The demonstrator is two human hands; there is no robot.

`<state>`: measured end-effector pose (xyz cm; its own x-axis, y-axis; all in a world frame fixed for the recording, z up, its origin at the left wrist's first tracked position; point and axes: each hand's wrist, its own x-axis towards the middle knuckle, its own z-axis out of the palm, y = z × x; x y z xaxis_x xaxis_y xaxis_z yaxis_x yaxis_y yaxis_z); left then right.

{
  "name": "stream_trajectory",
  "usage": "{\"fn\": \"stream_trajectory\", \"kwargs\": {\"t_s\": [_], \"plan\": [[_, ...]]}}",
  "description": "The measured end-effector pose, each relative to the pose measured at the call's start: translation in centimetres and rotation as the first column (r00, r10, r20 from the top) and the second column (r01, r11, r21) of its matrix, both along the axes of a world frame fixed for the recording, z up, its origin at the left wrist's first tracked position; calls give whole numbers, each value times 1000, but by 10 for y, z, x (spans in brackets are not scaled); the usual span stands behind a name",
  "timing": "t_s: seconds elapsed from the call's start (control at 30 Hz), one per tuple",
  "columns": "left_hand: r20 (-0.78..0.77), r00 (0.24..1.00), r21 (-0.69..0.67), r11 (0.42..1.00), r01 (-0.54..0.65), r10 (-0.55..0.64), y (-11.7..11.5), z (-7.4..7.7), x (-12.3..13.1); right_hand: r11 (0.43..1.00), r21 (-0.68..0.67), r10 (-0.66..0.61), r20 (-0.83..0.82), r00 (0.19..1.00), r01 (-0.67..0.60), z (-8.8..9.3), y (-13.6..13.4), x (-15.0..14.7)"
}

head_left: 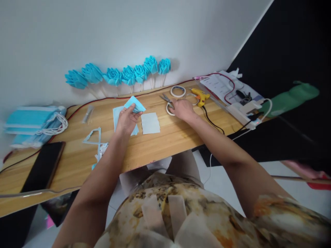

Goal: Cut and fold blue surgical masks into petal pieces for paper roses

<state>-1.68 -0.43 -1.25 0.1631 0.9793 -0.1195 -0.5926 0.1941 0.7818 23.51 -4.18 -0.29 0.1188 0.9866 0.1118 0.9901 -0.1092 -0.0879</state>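
A folded piece of blue mask fabric point(137, 103) is pinched between the thumb and fingers of my left hand point(128, 119), held just above a stack of pale blue fabric pieces point(117, 113). My right hand point(181, 108) is closed on the scissors point(167, 99), whose blades point to the back left; part of the handles is hidden under the fingers. Between my hands a single pale fabric square point(150, 123) lies flat on the wooden table point(165, 146).
Several blue fabric roses point(113, 76) on sticks lean along the wall. Behind my right hand are a tape roll point(178, 91) and a yellow glue gun point(201, 97). A power strip point(243, 115) sits at right; masks point(31, 120), a phone point(43, 167) and fabric scraps point(99, 141) lie left.
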Motion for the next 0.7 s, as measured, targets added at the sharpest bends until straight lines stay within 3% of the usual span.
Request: {"fn": "stream_trajectory", "kwargs": {"t_s": [0.1,0.17,0.2,0.27,0.33,0.4,0.53,0.7], "plan": [[41,999,-80,996,-27,30,0,2,0,999,-34,-27,-86,996,24,8,11,7],[86,995,-138,990,-37,49,-2,7,-1,998,-57,-19,-314,949,1,17,14,14],[107,993,-159,987,-38,56,-3,11,-1,997,-64,-4,-510,860,-33,22,14,17],[140,988,-190,981,-41,69,-5,18,-2,980,4,105,-858,503,-197,33,11,16],[159,983,-218,975,-54,90,-6,23,-3,931,107,176,-969,172,-349,43,6,7],[157,981,-237,969,-73,112,-5,25,-5,878,80,93,-996,3,-473,49,1,-8],[139,982,-252,964,-88,126,1,20,-8,784,64,-32,-989,-144,-617,44,0,-34],[146,975,-274,954,-123,168,6,13,-13,721,80,-151,-951,-269,-689,11,1,-39]]}}
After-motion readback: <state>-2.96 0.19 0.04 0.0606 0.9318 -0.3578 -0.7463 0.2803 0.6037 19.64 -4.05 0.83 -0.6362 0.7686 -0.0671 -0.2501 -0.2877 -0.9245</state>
